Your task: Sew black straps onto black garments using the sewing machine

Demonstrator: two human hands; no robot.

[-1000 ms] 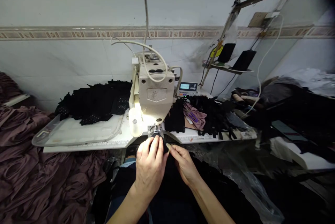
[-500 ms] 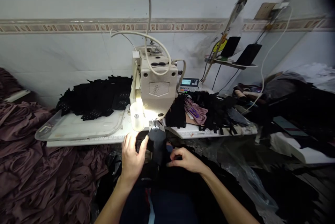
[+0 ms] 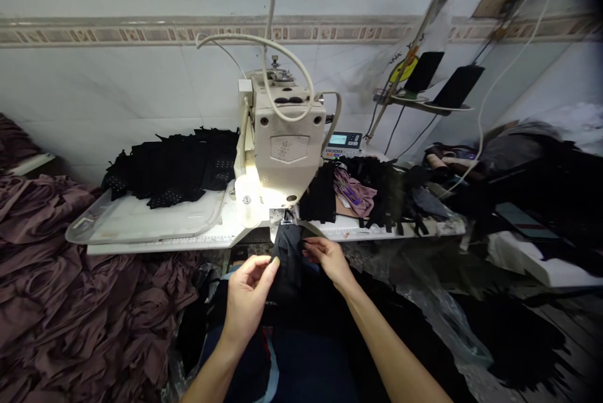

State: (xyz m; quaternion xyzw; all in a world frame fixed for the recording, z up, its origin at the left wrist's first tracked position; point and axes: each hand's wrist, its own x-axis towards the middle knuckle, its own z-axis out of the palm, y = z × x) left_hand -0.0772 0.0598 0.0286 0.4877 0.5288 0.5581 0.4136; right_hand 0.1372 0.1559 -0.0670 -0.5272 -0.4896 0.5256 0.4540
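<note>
Head view, left hand (image 3: 247, 295), right hand (image 3: 333, 263), black cloth (image 3: 288, 258) held between

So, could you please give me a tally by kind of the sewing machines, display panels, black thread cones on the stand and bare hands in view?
Sewing machine: 1
Display panel: 1
Black thread cones on the stand: 2
Bare hands: 2 (left hand, right hand)
Total: 6
</note>
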